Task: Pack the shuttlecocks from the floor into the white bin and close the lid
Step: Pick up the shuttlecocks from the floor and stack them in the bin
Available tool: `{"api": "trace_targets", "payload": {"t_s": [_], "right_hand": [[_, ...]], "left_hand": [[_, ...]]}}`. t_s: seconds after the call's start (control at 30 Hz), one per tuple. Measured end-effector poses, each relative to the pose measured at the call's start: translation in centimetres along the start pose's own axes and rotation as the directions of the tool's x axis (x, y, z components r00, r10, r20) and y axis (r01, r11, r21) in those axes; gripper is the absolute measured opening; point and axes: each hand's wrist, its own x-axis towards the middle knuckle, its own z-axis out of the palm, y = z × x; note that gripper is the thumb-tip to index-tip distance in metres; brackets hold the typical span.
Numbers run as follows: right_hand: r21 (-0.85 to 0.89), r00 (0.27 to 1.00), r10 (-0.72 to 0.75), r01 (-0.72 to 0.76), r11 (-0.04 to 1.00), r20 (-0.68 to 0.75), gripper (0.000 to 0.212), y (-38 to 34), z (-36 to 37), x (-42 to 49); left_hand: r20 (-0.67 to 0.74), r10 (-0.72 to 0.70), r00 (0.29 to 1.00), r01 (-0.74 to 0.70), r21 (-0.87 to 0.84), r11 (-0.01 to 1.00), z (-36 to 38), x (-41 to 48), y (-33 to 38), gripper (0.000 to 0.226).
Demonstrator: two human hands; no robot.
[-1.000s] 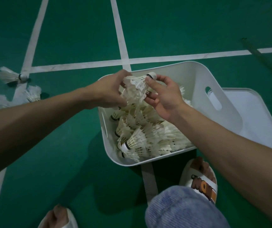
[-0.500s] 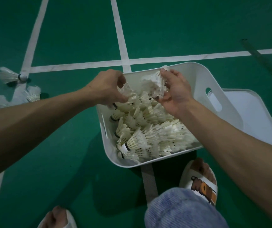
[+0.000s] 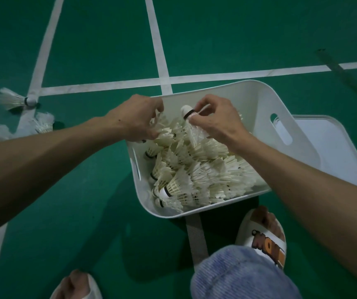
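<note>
Fingers (image 3: 202, 104) of the right hand (image 3: 218, 120) pinch a shuttlecock (image 3: 191, 129), cork up, above the white bin (image 3: 248, 98) heaped with shuttlecocks (image 3: 194, 173); the left hand (image 3: 136, 119) grips some there. The lid (image 3: 334, 152) lies beside it. Slipper (image 3: 268, 244) lettering unreadable.

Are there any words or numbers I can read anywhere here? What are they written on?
"MO...": big orange cartoon letters on the slipper; that start is only my best reading, and the knee hides the rest.
On the shuttlecocks: only black bands, no print that can be read.
On the white bin and the lid: no writing shows.
</note>
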Motion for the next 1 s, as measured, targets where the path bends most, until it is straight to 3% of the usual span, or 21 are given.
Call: {"api": "trace_targets", "payload": {"t_s": [0.2,0.47,0.67,0.8,1.0], "right_hand": [[-0.297,0.997,-0.053,0.07,0.952,0.064,0.032,-1.0,-0.3,0.2],[-0.535,0.935,-0.306,0.354,0.767,0.181,0.03,-2.3,1.1,0.2],[-0.486,0.896,-0.347,0.442,0.754,0.276,0.047,-2.7,3.3,0.6],[-0.321,0.934,-0.283,0.342,0.883,0.216,0.069,-2.7,3.0,0.5],[-0.234,0.966,-0.223,0.248,0.94,0.128,0.076,-1.7,2.0,-0.4]], "left_hand": [[0.028,-0.039,0.999,0.036,0.108,0.994,-0.2,-0.3,-0.4,0.039],[0.002,-0.002,1.0,0.001,0.217,0.976,0.1,-0.5,-0.4,0.021],[0.09,-0.03,0.995,0.015,0.16,0.987,-0.9,-0.4,-0.3,0.039],[0.098,-0.044,0.994,0.03,0.139,0.99,-1.1,-0.3,-0.2,0.044],[0.05,-0.021,0.999,0.01,0.201,0.98,-0.6,-0.6,-0.5,0.024]]}}
